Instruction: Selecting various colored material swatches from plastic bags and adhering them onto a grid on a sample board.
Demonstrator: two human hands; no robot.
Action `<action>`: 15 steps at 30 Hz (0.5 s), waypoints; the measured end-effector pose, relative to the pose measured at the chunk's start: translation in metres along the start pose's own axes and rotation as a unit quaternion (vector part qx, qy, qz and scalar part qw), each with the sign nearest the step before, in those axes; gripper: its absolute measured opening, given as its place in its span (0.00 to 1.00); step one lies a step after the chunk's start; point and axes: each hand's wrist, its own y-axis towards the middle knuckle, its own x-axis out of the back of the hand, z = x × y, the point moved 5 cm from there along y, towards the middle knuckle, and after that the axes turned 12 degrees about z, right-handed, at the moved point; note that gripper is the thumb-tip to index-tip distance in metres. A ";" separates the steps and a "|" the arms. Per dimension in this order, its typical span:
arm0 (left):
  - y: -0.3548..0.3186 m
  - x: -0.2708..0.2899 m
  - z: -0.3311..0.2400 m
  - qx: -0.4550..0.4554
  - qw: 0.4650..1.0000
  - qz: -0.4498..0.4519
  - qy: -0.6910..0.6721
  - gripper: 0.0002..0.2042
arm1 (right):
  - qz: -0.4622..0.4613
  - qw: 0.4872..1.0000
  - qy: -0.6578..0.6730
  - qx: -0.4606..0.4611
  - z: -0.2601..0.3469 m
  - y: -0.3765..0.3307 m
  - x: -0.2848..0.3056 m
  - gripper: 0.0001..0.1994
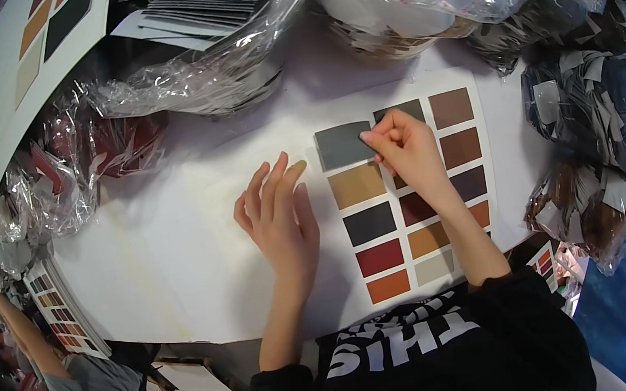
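My right hand [408,149] pinches the right edge of a dark grey swatch [342,148] between thumb and fingers. The swatch lies at the top left corner of a white sample card [443,83], slightly tilted. Rows of coloured swatches cover the card, among them a tan one [357,185], a dark red one [380,258] and an orange one [388,287]. My right hand and forearm hide part of the middle column. Left of the card, my left hand [280,217] is open with fingers spread, holding nothing. A yellowish covering or mark shows on one of its fingertips.
Clear plastic bags of swatches line the table's far side: a grey bundle [209,3], a dark red one [108,142] and a brown one [589,205]. A large sample board [1,138] leans in at upper left. Another person's arm [29,339] shows at far left beside another sample card [65,312].
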 end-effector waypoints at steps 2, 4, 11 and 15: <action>0.002 -0.002 0.001 -0.048 0.997 0.045 0.028 0.15 | -0.002 1.000 -0.012 -0.019 0.004 0.002 -0.003 0.08; 0.002 -0.006 0.005 -0.068 0.995 0.062 0.039 0.16 | -0.005 0.999 -0.025 -0.040 0.007 0.004 -0.004 0.08; 0.014 -0.012 0.001 -0.152 0.975 0.146 0.070 0.21 | -0.016 0.997 -0.037 -0.058 0.006 0.006 -0.003 0.08; 0.019 -0.017 0.000 -0.180 0.965 0.171 0.090 0.22 | -0.023 0.997 -0.051 -0.060 0.009 0.006 -0.004 0.08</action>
